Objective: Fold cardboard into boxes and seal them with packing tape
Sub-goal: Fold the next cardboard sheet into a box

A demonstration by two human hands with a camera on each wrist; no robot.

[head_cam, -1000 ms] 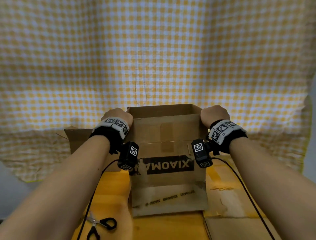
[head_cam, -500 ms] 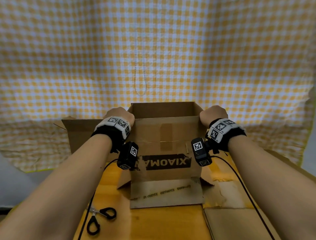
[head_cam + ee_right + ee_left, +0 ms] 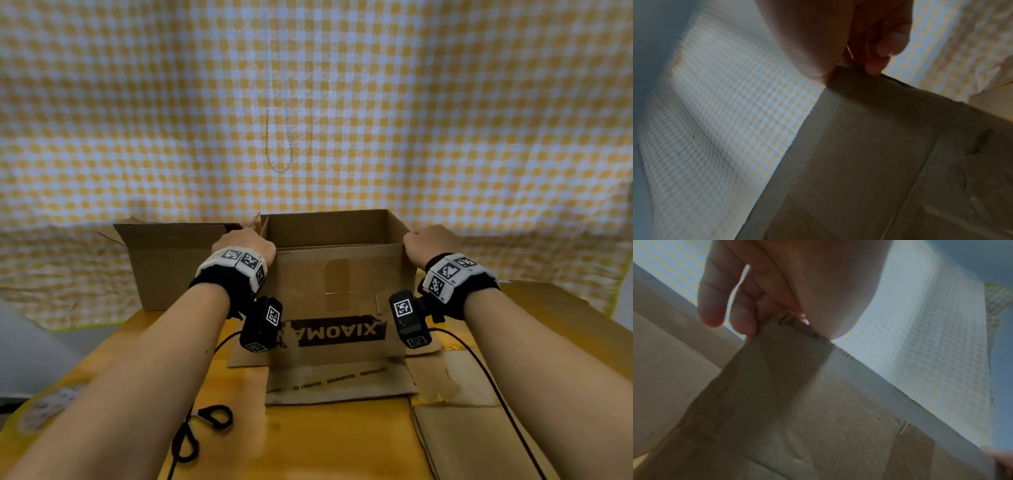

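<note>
1. The cardboard box (image 3: 337, 298) stands upright at the middle of the wooden surface (image 3: 308, 442), its open mouth facing up and its printed near wall toward the person. Its lower flaps splay outward on the surface, so the bottom looks not yet closed.
2. The box's long axis runs left to right, straight across between the two hands; each upper near corner lies directly under one grip.
3. The left hand (image 3: 245, 245) pinches the upper left corner, thumb on one side of the cardboard edge and curled fingers (image 3: 740, 318) on the other.
4. The right hand (image 3: 430, 243) pinches the upper right corner the same way, its fingertips (image 3: 875, 68) hooked over the edge.
5. Neither hand is nearer; the hold is symmetric, so a turn or tip of the box would probably go evenly.
6. Outward: a second open box (image 3: 171, 263) stands behind the left hand, scissors (image 3: 202, 431) lie near the left forearm, and flat cardboard (image 3: 472, 442) lies to the right.
</note>
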